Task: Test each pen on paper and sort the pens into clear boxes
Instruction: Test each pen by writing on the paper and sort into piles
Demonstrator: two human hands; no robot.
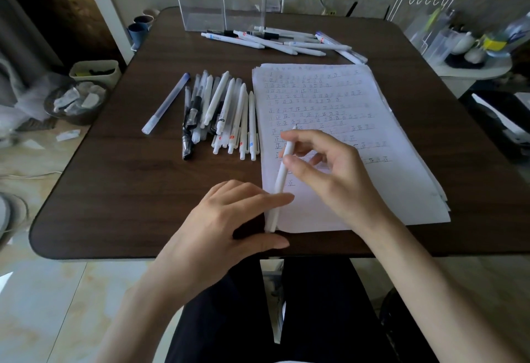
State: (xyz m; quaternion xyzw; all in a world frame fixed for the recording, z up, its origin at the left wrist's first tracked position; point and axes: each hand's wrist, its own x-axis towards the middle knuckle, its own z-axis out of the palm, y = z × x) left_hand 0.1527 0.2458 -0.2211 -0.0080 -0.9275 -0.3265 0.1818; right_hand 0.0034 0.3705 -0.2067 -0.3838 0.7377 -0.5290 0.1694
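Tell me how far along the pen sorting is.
Done: rows of test marks cover much of the paper, and a batch of pens lies by the clear boxes, though none seems inside them yet. In hand: the right hand pinches a white pen above the paper, the left hand open at its lower end. Left: the pile of pens beside the paper, plus boxing everything.

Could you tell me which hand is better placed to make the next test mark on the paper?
Right: the right hand pinches the white pen over the paper; the left hand, fingers straight, grips nothing.
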